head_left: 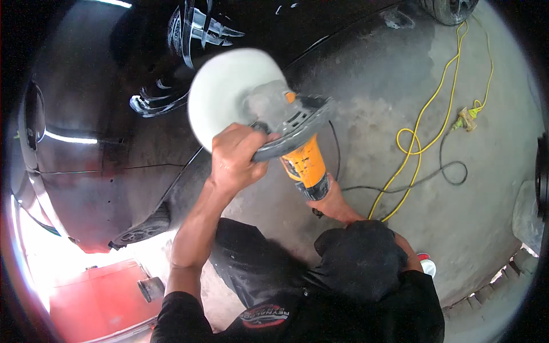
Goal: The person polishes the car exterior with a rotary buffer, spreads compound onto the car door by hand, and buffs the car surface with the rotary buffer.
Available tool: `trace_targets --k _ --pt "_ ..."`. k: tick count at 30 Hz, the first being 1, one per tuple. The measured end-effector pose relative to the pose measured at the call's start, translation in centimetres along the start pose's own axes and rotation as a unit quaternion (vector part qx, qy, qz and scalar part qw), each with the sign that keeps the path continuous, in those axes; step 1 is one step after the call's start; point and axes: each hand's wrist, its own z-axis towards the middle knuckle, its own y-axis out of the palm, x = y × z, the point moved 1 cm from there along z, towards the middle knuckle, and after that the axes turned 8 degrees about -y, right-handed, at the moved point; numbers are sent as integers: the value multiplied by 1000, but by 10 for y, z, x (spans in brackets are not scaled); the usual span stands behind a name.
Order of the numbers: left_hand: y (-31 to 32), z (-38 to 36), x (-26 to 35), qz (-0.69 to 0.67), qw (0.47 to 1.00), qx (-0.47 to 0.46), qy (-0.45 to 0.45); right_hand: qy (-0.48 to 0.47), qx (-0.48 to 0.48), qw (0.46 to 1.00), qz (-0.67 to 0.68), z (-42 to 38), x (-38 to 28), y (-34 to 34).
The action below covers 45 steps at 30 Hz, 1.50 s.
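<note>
My left hand [237, 158] is wrapped round the black loop handle of an orange and black polisher [306, 163]. The fingers of my right hand [330, 203] are closed round the rear end of the tool's body. A large round white pad [220, 94] is on the polisher's head, tilted beside the black car panel [114, 188]. White smears of compound [151, 106] mark the panel just left of the pad, and more lie above it. Whether the pad touches the panel cannot be made out.
A yellow cord [420, 128] lies looped on the grey floor [457, 211], joined at a plug [466, 118] to a dark cable [456, 171]. A red car [103, 297] stands at the lower left. A white round container [428, 267] is near my right knee.
</note>
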Motion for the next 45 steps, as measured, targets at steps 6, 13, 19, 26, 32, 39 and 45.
trace_targets --k 6,13,19,26,32,39,45 --pt "36 88 9 -25 994 39 95 -8 138 989 -61 32 -19 -43" --pt "71 149 16 -38 993 55 93 5 166 984 59 59 -41 -75" --pt "35 80 -3 -40 994 51 84 -7 121 992 -29 37 -30 -36" --pt "-11 -39 -31 -44 996 74 18 -21 -17 999 -23 9 8 22" --pt "-34 -58 -21 -23 996 79 -15 -40 -82 994 -62 13 9 38" --pt "-25 35 0 -33 993 72 86 -57 14 998 -1 38 -32 -5" --pt "11 136 16 -40 983 90 156 -66 173 982 -39 64 -49 -49"
